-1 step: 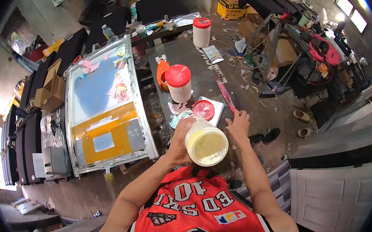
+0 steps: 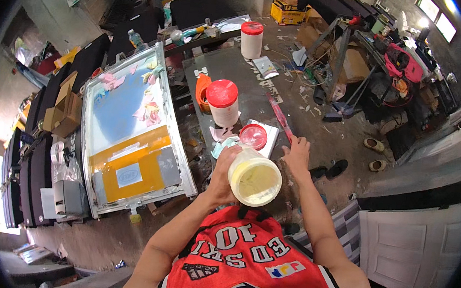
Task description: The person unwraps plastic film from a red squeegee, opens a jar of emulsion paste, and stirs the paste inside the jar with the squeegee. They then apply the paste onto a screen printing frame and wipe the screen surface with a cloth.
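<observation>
Pretty busy workspace here: a grimy dark counter (image 2: 252, 110) with a screen-printing frame (image 2: 127, 105) on the left, colored paper scraps (image 2: 148, 112) stuck over its mesh and wide orange tape (image 2: 99, 171) across its near end. An orange tape dispenser (image 2: 201, 91) sits right beside a red-lidded jar (image 2: 223, 113), a silver packet (image 2: 265, 67) lies near another red-capped tub (image 2: 251, 44) at the far end, and dark slippers (image 2: 337, 168) are down on the floor to the right. The closest clutter is a pink scrap (image 2: 222, 134), a mint-green rag (image 2: 223, 146) and a loose red lid (image 2: 253, 136) lying on a white pad (image 2: 269, 142), all just past the open jar (image 2: 255, 180). That one's up in front of the person's chest, with the left hand (image 2: 225, 168) wrapped around its left side. The right hand (image 2: 297, 156) is clamped on the near end of a long red stick (image 2: 279, 115) pointing away over the counter; can't tell if its far tip touches anything. The open jar's mouth is tipped toward the wearer, and there's pale yellowish stuff inside, smeared up the walls. Can't see into the lidded ones.
</observation>
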### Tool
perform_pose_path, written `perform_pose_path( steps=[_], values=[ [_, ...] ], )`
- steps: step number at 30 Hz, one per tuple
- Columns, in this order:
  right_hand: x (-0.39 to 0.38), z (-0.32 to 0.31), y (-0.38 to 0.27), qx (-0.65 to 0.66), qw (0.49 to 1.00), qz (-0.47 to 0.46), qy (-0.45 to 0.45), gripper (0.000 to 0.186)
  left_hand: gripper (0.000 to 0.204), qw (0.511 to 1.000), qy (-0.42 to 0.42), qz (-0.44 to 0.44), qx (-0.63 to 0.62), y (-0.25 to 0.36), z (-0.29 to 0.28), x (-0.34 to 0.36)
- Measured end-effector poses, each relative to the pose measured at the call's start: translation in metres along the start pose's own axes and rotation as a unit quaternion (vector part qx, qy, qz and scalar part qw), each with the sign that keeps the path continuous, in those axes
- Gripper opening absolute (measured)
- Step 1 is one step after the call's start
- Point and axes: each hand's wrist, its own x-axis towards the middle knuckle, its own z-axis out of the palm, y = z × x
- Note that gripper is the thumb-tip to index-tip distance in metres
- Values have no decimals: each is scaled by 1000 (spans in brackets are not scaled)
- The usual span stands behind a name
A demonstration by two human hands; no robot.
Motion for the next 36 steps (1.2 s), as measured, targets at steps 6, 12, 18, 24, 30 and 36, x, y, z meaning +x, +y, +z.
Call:
perform_pose_path(
  steps=[6, 12, 18, 24, 30, 36],
  values=[
    [18, 4, 20, 78, 991, 75, -80, 34, 122, 935, -17, -285, -210, 18, -6, -27],
    [29, -77, 10, 128, 988, 21, 83, 28, 126, 911, 56, -313, -263, 31, -27, -32],
    [29, -167, -33, 474, 861, 54, 177, 21, 126, 891, 74, -362, -264, 45, -38, -29],
    [4, -227, -74, 618, 726, -75, 293, 26, 121, 859, 75, -362, -356, 53, -38, -15],
    [-22, -240, -106, 624, 725, -106, 269, 36, 113, 940, 100, -326, 0, 64, -29, -4],
    [-28, -228, -120, 625, 743, -94, 221, 38, 111, 949, 139, -235, 159, 63, -31, 0]
  ],
)
